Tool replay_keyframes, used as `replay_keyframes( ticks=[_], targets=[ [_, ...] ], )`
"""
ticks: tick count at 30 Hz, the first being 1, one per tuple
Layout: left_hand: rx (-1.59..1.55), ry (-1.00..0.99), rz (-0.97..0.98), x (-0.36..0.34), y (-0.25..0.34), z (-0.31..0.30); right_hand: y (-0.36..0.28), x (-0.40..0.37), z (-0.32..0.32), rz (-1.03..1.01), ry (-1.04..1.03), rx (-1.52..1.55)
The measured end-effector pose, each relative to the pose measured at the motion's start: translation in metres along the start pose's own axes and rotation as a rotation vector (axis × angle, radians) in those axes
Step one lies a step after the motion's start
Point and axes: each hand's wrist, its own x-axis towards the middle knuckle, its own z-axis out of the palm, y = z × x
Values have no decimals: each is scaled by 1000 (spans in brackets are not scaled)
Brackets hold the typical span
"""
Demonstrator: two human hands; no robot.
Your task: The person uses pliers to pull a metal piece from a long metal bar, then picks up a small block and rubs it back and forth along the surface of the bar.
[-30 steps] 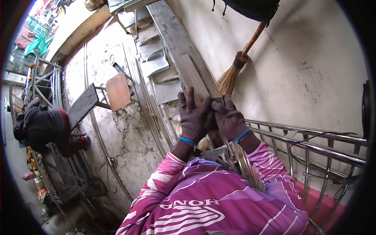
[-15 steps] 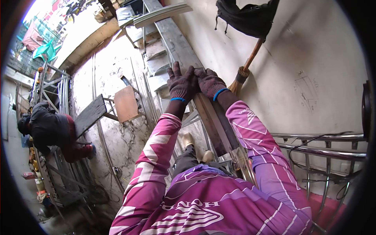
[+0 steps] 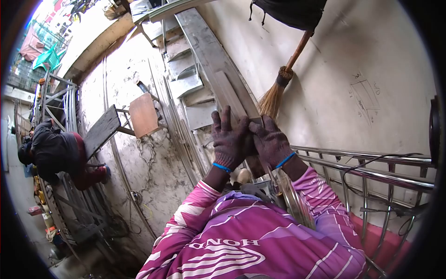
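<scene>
Both hands wear dark knit gloves with blue cuffs. My left hand (image 3: 231, 142) lies palm down on the near end of a long grey metal piece (image 3: 204, 51), its fingers spread. Beside it, my right hand (image 3: 271, 142) rests on the same piece, its fingers partly apart and pointing away from me. The hands touch or nearly touch at the thumbs. A narrow flat strip (image 3: 228, 93) lies lengthwise on the metal just beyond my fingers. What the palms cover is hidden.
A broom (image 3: 277, 93) leans on the wall at the right, below a black bag (image 3: 290, 14). Chrome railings (image 3: 371, 174) stand at the lower right. At the left a person (image 3: 58, 151) bends near a dark board (image 3: 102, 130) and metal frames.
Both hands have come back toward my body along the metal piece, and my arms are more bent. The narrow strip beyond the fingers now shows. The camera view has shifted slightly.
</scene>
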Motion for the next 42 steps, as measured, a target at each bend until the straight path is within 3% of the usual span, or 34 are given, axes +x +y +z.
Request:
replay_keyframes(
  ticks=[3,5,9,13,17,19,23,26,29,35,38,40,42],
  targets=[
    [-22,49,0,34,-26,1,6,46,8,-33,2,-42],
    [4,49,-2,65,-57,14,8,88,15,103,-126,-67],
    [100,47,-35,137,-100,22,71,172,78,45,-182,-140],
    [193,22,-111,165,-106,17,74,220,88,92,-288,-192],
    [289,-35,-12,144,-103,27,52,195,77,140,-211,-289],
    [371,-87,50,122,-84,19,12,154,36,274,-178,-87],
    [29,27,67,48,-27,10,11,47,9,109,-89,-17],
    [-52,-5,53,-6,6,10,8,-17,-3,28,-23,3],
    [-83,-55,-2,-17,15,6,3,-22,-9,6,-21,-7],
    [-123,47,-16,48,-44,15,4,61,11,74,-34,10],
    [-33,46,-81,97,-72,20,35,128,49,110,-79,-26],
    [5,44,-94,127,-93,25,55,172,68,43,-230,-182],
    [83,50,-111,149,-106,30,46,200,67,94,-241,-211]
  ],
)
